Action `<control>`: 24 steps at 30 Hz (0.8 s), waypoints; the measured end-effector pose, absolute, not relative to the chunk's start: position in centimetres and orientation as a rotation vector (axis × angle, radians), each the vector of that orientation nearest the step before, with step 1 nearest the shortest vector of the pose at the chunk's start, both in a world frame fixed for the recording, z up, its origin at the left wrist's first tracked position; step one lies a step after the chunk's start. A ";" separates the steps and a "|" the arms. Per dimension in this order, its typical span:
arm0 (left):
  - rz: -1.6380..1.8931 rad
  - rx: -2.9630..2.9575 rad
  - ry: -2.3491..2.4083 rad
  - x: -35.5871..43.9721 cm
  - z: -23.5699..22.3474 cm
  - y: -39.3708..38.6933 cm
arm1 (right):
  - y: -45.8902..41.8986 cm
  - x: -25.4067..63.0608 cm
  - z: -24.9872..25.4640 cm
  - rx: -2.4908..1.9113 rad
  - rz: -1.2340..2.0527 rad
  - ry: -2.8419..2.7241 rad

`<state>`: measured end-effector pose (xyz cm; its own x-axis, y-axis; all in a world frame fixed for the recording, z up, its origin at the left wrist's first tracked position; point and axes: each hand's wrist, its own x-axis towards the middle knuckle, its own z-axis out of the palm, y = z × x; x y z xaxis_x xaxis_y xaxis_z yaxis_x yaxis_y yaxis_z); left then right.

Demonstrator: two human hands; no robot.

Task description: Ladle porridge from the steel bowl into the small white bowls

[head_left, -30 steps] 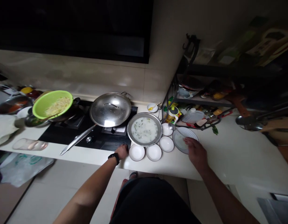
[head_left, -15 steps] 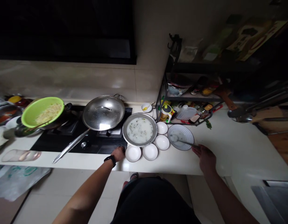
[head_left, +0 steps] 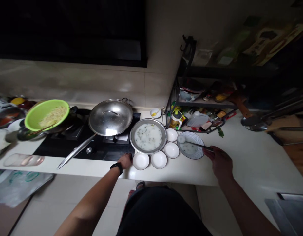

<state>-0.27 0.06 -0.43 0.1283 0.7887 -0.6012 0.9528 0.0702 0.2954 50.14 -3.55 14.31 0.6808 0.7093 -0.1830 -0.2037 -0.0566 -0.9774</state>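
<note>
The right arm reaches forward across the bench (head_left: 252, 157), its right hand (head_left: 220, 163) closed narrowly on the handle of a metal ladle (head_left: 195, 144), whose bowl sits over a blue-patterned plate (head_left: 190, 152). The left hand (head_left: 125, 161) rests half curled and empty at the bench's front edge, between the black cooktop (head_left: 117, 154) and a white bowl (head_left: 141, 161). The bench extends well right of the right hand.

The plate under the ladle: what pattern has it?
The plate has fine blue-and-white lines; head view shows it best.
</note>
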 end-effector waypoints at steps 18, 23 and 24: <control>-0.292 1.782 1.691 -0.4 -0.7 -0.2 | 0.5 33.6 12.1 -1.177 0.570 -2.185; -0.296 1.785 1.688 -0.5 -0.9 -0.2 | -1.3 35.2 12.6 -0.978 0.211 -2.606; -0.297 1.789 1.689 -0.5 -0.9 -0.2 | -1.5 36.2 12.7 -1.032 0.177 -2.569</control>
